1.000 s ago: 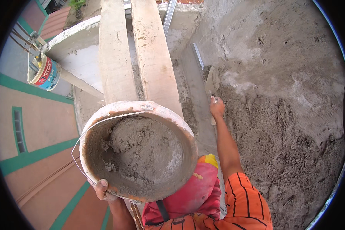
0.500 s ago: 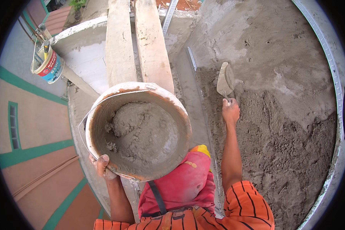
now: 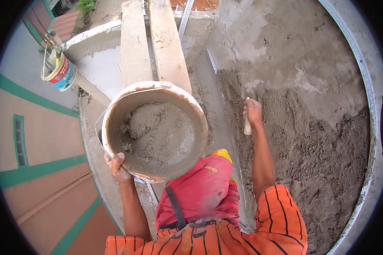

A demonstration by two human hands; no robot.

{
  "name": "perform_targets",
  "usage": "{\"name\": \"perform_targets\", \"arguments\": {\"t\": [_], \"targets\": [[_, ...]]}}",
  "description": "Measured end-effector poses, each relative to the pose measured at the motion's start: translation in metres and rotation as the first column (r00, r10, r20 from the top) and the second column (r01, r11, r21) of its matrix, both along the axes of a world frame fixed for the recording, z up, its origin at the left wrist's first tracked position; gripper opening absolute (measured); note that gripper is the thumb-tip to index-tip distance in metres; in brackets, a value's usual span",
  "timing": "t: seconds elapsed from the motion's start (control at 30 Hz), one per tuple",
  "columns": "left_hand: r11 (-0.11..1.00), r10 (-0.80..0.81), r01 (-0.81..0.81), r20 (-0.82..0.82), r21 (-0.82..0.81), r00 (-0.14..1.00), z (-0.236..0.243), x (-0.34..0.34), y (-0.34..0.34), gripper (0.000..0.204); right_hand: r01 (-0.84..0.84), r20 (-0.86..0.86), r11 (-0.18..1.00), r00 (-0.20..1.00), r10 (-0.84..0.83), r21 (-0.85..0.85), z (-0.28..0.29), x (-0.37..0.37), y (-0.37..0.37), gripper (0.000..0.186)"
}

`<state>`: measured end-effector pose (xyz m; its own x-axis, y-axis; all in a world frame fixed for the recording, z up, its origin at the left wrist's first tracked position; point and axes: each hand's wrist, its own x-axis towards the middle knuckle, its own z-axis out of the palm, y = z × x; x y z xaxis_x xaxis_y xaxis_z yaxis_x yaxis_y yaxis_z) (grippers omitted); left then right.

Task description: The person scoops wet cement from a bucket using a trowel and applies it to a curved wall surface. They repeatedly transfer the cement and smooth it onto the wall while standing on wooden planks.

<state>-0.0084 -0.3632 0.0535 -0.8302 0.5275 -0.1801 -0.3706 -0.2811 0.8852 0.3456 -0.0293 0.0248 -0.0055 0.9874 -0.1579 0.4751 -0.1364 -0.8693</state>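
Head view: one left hand (image 3: 117, 165) is pinching one mortar bucket (image 3: 115, 123) by its rim, near two planks (image 3: 168, 42), while one right hand (image 3: 253, 111) is gripping one trowel (image 3: 247, 127), fingers curled, beside the mortar-coated surface (image 3: 306, 161).

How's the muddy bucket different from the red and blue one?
The muddy bucket contains grey mix; the colourful bucket contains a yellow-handled tool. The left hand grips the muddy bucket; no hand touches the colourful bucket. The muddy bucket's rim is whitish and smeared; the colourful bucket's side shows red and blue. Both have thin handles.
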Motion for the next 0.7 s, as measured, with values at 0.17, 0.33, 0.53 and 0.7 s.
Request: {"name": "perform_targets", "arguments": {"t": [0.17,0.33,0.53,0.7], "targets": [[1.0,0.0,-0.001,0.065,0.019,0.998,0.013,0.006,0.01,0.06,-0.328,0.484,0.93,0.849,0.214,0.165,0.118,-0.01,-0.088,0.026],[0.956,-0.258,0.28,-0.205,0.085,0.944,0.055,0.026,0.042,0.068,-0.65,0.867,0.758,0.343,0.36,-0.058,0.211,-0.051,-0.143,0.028],[0.903,-0.386,0.429,-0.413,0.011,0.825,0.063,0.064,0.056,0.067,-0.711,0.851,0.631,0.089,0.517,-0.309,0.175,-0.067,-0.152,0.038],[0.934,-0.273,0.355,-0.591,0.024,0.759,0.069,0.083,0.055,0.06,-0.75,0.406,0.588,0.457,0.791,-0.302,0.135,-0.09,-0.2,0.042]]}}
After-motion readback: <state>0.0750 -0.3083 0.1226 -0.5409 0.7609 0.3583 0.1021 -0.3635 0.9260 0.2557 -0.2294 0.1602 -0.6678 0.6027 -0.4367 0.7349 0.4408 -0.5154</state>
